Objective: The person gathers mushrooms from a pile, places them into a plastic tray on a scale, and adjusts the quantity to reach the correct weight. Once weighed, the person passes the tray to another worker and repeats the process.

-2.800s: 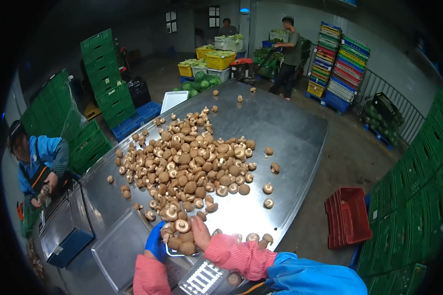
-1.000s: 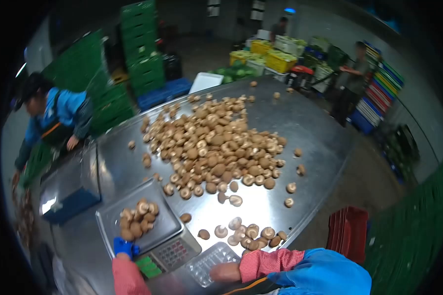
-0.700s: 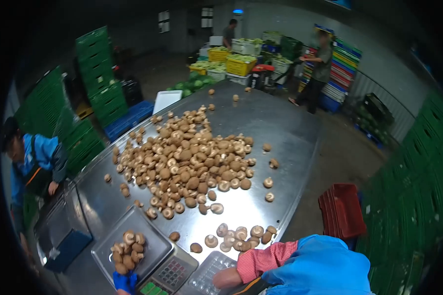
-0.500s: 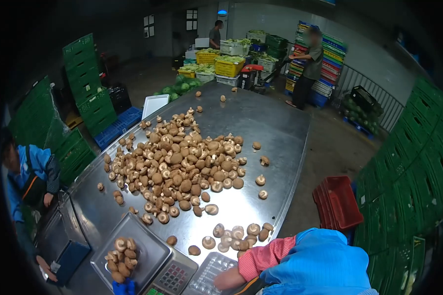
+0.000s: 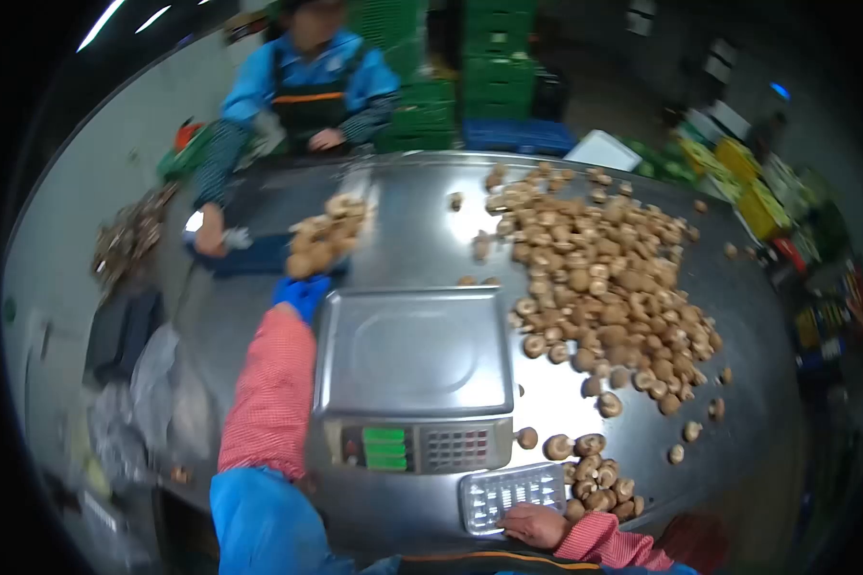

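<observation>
My left hand [image 5: 302, 295], in a blue glove, is stretched forward beyond the scale's left side. It grips the near end of a heaped pack of brown mushrooms [image 5: 328, 236]; the tray beneath them is blurred and mostly hidden. The digital scale [image 5: 414, 359] has a bare metal pan and a lit green display. At the front edge my bare right hand [image 5: 535, 525] has its fingers on the rim of a clear plastic tray [image 5: 489, 494] with nothing in it. Beside that tray lies a small group of mushrooms [image 5: 599, 479].
A large mushroom pile [image 5: 604, 287] covers the right part of the metal table [image 5: 412, 192]. Across the table stands a co-worker [image 5: 312, 86], one hand near a dark blue object [image 5: 249, 257]. Green crates [image 5: 497, 72] are stacked behind. Plastic bags [image 5: 158, 402] hang at left.
The view has swung left. My left hand has carried the mushroom pack off the scale pan, towards the co-worker's side. My right hand stays at the clear tray.
</observation>
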Motion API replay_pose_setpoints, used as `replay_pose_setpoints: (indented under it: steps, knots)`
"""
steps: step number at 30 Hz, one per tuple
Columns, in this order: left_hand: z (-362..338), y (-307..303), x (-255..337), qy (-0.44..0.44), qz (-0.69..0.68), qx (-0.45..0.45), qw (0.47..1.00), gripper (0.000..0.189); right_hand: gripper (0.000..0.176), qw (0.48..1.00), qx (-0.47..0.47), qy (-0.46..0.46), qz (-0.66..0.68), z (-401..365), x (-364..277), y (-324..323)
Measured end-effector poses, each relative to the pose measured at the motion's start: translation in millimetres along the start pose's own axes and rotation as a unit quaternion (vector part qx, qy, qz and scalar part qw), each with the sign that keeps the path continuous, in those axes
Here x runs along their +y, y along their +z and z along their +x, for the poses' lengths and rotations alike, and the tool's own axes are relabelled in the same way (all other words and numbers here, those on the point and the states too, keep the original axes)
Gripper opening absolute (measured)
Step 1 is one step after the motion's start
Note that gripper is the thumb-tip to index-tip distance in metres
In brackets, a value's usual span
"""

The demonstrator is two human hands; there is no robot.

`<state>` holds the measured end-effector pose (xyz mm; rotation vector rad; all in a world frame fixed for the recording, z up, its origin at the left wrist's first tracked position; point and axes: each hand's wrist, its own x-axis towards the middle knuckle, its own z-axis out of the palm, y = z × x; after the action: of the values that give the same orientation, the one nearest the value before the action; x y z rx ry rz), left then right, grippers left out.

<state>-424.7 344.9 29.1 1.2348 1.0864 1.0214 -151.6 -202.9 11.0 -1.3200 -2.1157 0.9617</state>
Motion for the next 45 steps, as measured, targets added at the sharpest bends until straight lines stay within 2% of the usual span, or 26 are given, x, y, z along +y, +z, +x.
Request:
replay_pose_setpoints:
  steps: [1,5,8,10,11,13,14,15,17,18,19,20,21,23,26,28,30,33,35,36,37,39,40,41,43,45]
  knots:
    - [27.3,-4.6,-12.5,-0.006,-0.112,0.019,0.994,0.032,0.024,1.0,-0.015,-0.006,0.007,-1.9,5.7,7.4]
    - [148.9,-70.6,-72.6,-0.083,-0.299,-0.005,0.951,0.04,0.013,0.999,0.019,-0.004,0.051,-5.8,14.7,20.8]
    - [190.5,-96.9,-70.5,-0.22,-0.461,0.05,0.858,0.045,0.018,0.996,0.041,-0.028,0.081,-3.2,20.9,26.4]
    - [145.4,-70.0,-37.6,-0.178,-0.342,0.064,0.92,0.036,0.02,0.996,0.031,-0.036,0.074,-4.2,26.7,30.3]
    - [140.4,-62.2,-42.4,-0.126,-0.341,-0.102,0.926,0.033,0.021,0.996,0.02,-0.042,0.071,-5.4,28.5,30.1]
    - [117.3,-55.5,-51.3,-0.012,-0.313,-0.415,0.854,0.031,0.021,0.994,0.067,-0.07,0.052,-6.9,23.7,27.2]
    - [57.0,-3.8,-23.6,-0.089,-0.305,-0.206,0.926,0.033,0.02,0.991,0.091,-0.085,0.041,-6.1,20.1,24.7]
    - [-15.9,59.1,17.3,-0.159,-0.281,0.015,0.946,0.037,0.019,0.989,0.115,-0.087,0.022,-5.1,14.6,19.7]
    - [-78.8,84.2,25.7,-0.254,-0.216,-0.208,0.919,0.045,0.017,0.982,0.164,-0.091,-0.016,-2.5,-5.9,-1.8]
    - [-115.4,102.7,26.9,-0.257,-0.098,-0.245,0.93,0.05,0.013,0.968,0.203,-0.082,-0.12,-0.5,-25.1,-25.7]
    - [-157.5,123.7,37.6,-0.275,0.007,-0.301,0.913,0.058,0.011,0.958,0.25,-0.067,-0.12,-0.4,-36.6,-44.2]
    - [-198.0,143.7,55.5,-0.353,0.004,-0.39,0.851,0.045,0.01,0.946,0.297,-0.052,-0.118,-1.0,-45.6,-59.1]
    - [-213.9,153.7,45.3,-0.415,0.029,-0.487,0.768,0.056,0.009,0.932,0.343,-0.038,-0.116,-1.0,-50.0,-67.6]
    - [-287.4,220.3,97.4,-0.516,0.136,-0.453,0.714,0.025,0.01,0.936,0.294,-0.055,-0.187,0.3,-52.0,-72.4]
    - [-318.1,245.5,44.5,-0.409,-0.001,-0.479,0.777,0.028,0.016,0.936,0.262,-0.037,-0.231,-1.9,-52.3,-69.4]
    - [-325.1,263.4,37.4,-0.365,0.088,-0.497,0.782,0.026,0.031,0.935,0.259,0.042,-0.236,-13.6,-48.9,-75.4]
    - [-334.5,275.3,30.5,-0.29,0.121,-0.539,0.781,0.028,0.047,0.887,0.343,0.151,-0.271,-41.0,-64.6,-115.6]
    - [-362.2,313.1,25.9,-0.289,0.08,-0.588,0.751,0.03,0.045,0.874,0.352,0.297,-0.152,-80.0,-29.3,-112.7]
    - [-363.8,341.0,27.4,-0.15,0.168,-0.659,0.717,0.033,0.036,0.885,0.28,0.355,0.113,-108.2,-18.0,-125.0]
    - [-355.3,350.0,1.0,-0.111,0.185,-0.636,0.741,0.038,0.031,0.865,0.228,0.373,0.248,-120.6,-10.3,-120.9]
    - [-341.6,355.2,-30.3,-0.073,0.205,-0.609,0.763,0.043,0.022,0.862,0.349,0.3,0.212,-139.4,14.4,-100.8]
    - [-306.9,369.3,-40.4,0.025,0.318,-0.498,0.806,0.06,0.021,0.721,0.484,0.405,0.286,-186.1,36.9,-98.1]
    - [-291.9,373.8,-34.3,0.011,0.355,-0.441,0.824,0.071,0.021,0.656,0.544,0.433,0.293,-206.7,31.4,-115.9]
    - [-277.7,376.4,-29.9,0.001,0.39,-0.385,0.837,0.083,0.02,0.642,0.586,0.466,0.166,-230.7,43.6,-121.8]
    - [-240.5,375.0,-54.7,0.018,0.453,-0.349,0.82,0.097,0.019,0.641,0.496,0.546,-0.211,-273.0,55.6,-134.3]
    - [-222.6,385.3,-82.2,0.046,0.458,-0.341,0.82,0.11,0.019,0.617,0.435,0.619,-0.216,-272.1,57.8,-152.6]
